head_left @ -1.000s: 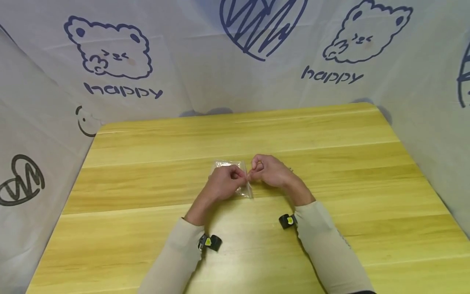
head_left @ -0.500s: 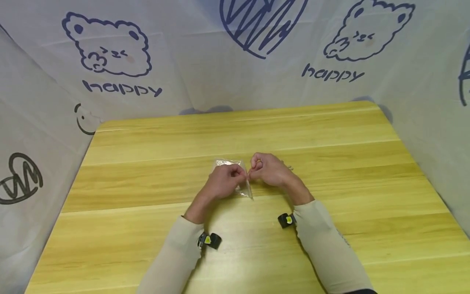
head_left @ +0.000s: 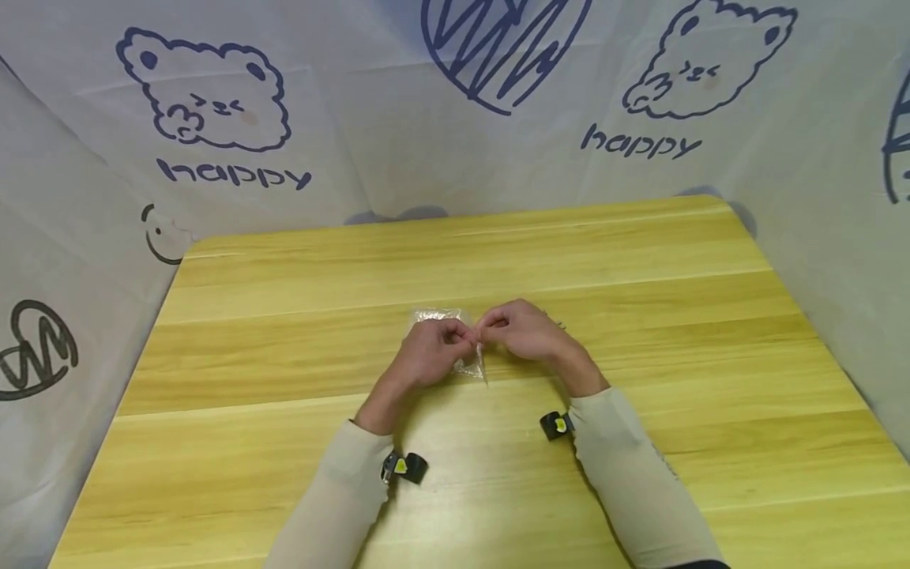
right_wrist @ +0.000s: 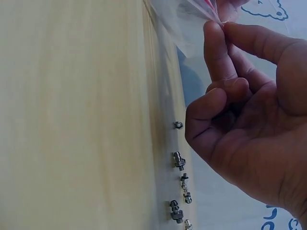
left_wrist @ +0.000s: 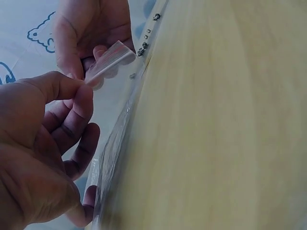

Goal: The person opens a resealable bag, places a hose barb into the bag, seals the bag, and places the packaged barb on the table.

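Near the table's middle, a clear zip-lock plastic bag (head_left: pixel 436 314) lies partly under my left hand (head_left: pixel 432 352). My left thumb and index finger pinch the bag's opening edge, which stands up in the left wrist view with its other fingers loosely bent. From the other side, my right hand (head_left: pixel 524 332) pinches the same edge between thumb and index, right against the left fingertips. A red line runs along the bag's seal (right_wrist: pixel 209 5) in the right wrist view. The right hand's remaining fingers are curled toward the palm.
Several small metal fittings (right_wrist: pixel 176 212) lie on the wooden table (head_left: pixel 284 276), just beyond the right hand and mostly hidden by it in the head view. A white cloth (head_left: pixel 370 118) with drawings hangs behind the table and at its sides.
My right fingers have shifted slightly left and closed up against the left fingertips at the bag's edge. The left hand stays nearly in place on the bag.
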`<move>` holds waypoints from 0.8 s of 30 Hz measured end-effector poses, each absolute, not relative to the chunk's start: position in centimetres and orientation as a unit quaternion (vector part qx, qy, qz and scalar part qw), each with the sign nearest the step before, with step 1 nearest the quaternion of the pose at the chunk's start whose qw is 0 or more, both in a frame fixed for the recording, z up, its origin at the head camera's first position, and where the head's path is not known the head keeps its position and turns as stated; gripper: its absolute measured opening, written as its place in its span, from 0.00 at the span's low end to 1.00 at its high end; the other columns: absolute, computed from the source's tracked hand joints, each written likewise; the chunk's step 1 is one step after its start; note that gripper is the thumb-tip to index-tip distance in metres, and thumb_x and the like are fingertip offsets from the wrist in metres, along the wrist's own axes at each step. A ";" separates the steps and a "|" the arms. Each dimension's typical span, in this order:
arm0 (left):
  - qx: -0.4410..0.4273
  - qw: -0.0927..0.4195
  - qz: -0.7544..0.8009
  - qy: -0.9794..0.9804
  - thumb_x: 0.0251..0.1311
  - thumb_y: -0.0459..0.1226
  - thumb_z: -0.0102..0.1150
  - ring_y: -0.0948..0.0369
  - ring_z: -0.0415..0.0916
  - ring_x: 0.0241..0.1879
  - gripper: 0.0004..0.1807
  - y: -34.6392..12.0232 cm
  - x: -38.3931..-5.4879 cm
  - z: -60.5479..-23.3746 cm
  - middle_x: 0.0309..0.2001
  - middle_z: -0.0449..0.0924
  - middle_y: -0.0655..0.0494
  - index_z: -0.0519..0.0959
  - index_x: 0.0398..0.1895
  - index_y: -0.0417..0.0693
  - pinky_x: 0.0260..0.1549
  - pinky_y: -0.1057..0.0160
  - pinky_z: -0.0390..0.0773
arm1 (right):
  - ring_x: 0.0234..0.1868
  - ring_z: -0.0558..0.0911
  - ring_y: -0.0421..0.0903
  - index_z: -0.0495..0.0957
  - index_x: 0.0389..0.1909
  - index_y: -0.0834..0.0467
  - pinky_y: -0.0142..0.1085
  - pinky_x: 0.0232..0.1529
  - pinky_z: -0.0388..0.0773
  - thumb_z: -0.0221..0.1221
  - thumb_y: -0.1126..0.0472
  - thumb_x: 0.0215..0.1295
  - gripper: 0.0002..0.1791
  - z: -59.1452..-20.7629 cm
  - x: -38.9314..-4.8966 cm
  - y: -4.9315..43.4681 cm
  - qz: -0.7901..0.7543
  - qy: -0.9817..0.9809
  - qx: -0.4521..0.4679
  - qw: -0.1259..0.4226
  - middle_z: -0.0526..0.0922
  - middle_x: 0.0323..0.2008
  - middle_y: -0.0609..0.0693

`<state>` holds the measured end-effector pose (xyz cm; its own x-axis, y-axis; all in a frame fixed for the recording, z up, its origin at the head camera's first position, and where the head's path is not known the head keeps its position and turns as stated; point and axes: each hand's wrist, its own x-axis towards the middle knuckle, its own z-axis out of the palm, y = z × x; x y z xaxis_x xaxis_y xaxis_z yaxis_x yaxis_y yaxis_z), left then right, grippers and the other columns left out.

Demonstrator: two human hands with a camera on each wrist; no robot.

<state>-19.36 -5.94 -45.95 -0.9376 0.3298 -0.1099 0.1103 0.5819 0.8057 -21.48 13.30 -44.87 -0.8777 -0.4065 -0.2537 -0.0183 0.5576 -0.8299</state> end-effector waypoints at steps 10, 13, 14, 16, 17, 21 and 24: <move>0.124 0.127 0.437 0.881 0.64 0.41 0.58 0.63 0.73 0.29 0.07 -5.8 -19.5 -46.0 0.31 0.84 0.60 0.85 0.33 0.53 0.31 0.66 0.71 | 0.28 0.73 0.43 0.82 0.34 0.52 0.34 0.31 0.70 0.53 0.59 0.65 0.09 -45.0 -21.5 13.3 -0.408 0.884 -0.145 0.175 0.82 0.32 0.47; 0.126 0.129 0.436 0.882 0.64 0.42 0.57 0.63 0.73 0.29 0.08 -5.8 -19.5 -46.0 0.31 0.83 0.60 0.85 0.33 0.54 0.31 0.66 0.70 | 0.27 0.73 0.43 0.82 0.33 0.52 0.34 0.30 0.69 0.52 0.61 0.64 0.09 -45.0 -21.5 13.2 -0.399 0.889 -0.150 0.166 0.81 0.30 0.47; 0.126 0.128 0.437 0.882 0.64 0.42 0.57 0.63 0.73 0.29 0.08 -5.8 -19.5 -46.0 0.30 0.83 0.60 0.85 0.33 0.54 0.31 0.66 0.70 | 0.26 0.72 0.43 0.82 0.34 0.52 0.33 0.29 0.69 0.52 0.60 0.64 0.09 -45.0 -21.5 13.2 -0.400 0.889 -0.148 0.165 0.81 0.30 0.48; 0.125 0.126 0.440 0.880 0.64 0.41 0.57 0.63 0.72 0.29 0.07 -5.8 -19.5 -46.1 0.30 0.83 0.59 0.84 0.33 0.53 0.31 0.66 0.70 | 0.25 0.71 0.43 0.83 0.34 0.51 0.34 0.27 0.67 0.52 0.58 0.66 0.10 -45.0 -21.4 13.2 -0.407 0.887 -0.139 0.170 0.81 0.31 0.49; 0.125 0.124 0.440 0.880 0.63 0.40 0.57 0.63 0.72 0.29 0.07 -5.8 -19.5 -46.2 0.30 0.83 0.59 0.85 0.33 0.53 0.31 0.66 0.70 | 0.24 0.71 0.43 0.83 0.35 0.50 0.34 0.26 0.67 0.52 0.57 0.67 0.10 -44.9 -21.4 13.1 -0.412 0.884 -0.133 0.175 0.81 0.32 0.49; 0.124 0.115 0.439 0.882 0.61 0.40 0.60 0.65 0.75 0.29 0.07 -5.8 -19.5 -46.3 0.31 0.85 0.58 0.86 0.35 0.50 0.31 0.68 0.72 | 0.23 0.71 0.44 0.84 0.36 0.48 0.34 0.24 0.66 0.53 0.50 0.69 0.12 -44.7 -21.2 13.0 -0.430 0.872 -0.115 0.204 0.82 0.34 0.51; 0.125 0.112 0.435 0.885 0.60 0.40 0.61 0.65 0.76 0.29 0.07 -5.8 -19.5 -46.2 0.31 0.85 0.58 0.86 0.36 0.50 0.33 0.67 0.73 | 0.23 0.71 0.43 0.84 0.36 0.48 0.33 0.23 0.66 0.53 0.49 0.69 0.13 -44.7 -21.3 13.0 -0.428 0.872 -0.112 0.208 0.83 0.34 0.51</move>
